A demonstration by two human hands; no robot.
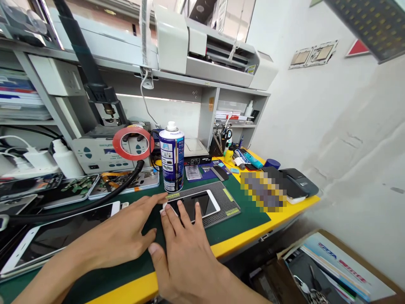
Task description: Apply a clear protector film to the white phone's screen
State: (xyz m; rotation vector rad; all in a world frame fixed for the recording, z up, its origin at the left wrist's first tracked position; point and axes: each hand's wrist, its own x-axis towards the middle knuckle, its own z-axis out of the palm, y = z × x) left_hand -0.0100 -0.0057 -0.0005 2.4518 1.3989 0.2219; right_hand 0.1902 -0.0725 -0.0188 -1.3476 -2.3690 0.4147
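A white-framed smartphone [207, 204] with a dark screen lies face up on a grey perforated pad [229, 202]. Spread over its near part, my right hand [186, 249] rests its fingertips on the glass, the thumb pointing off to the left. My left hand [126, 230] reaches in from the left with fingers extended; its fingertips are at the pad's far left corner, beside the phone's left end. Whether they touch the phone I cannot tell. A blue spray can [171, 158] with a white cap stands just behind the pad.
A larger white tablet-like device [68, 232] lies at left under a black hose [126, 185]. Behind are trays of circuit parts [76, 188], a control box with a red tape roll [117, 145], and a small black-fronted machine [194, 153]. An open carton [341, 266] sits below the yellow table edge [243, 239].
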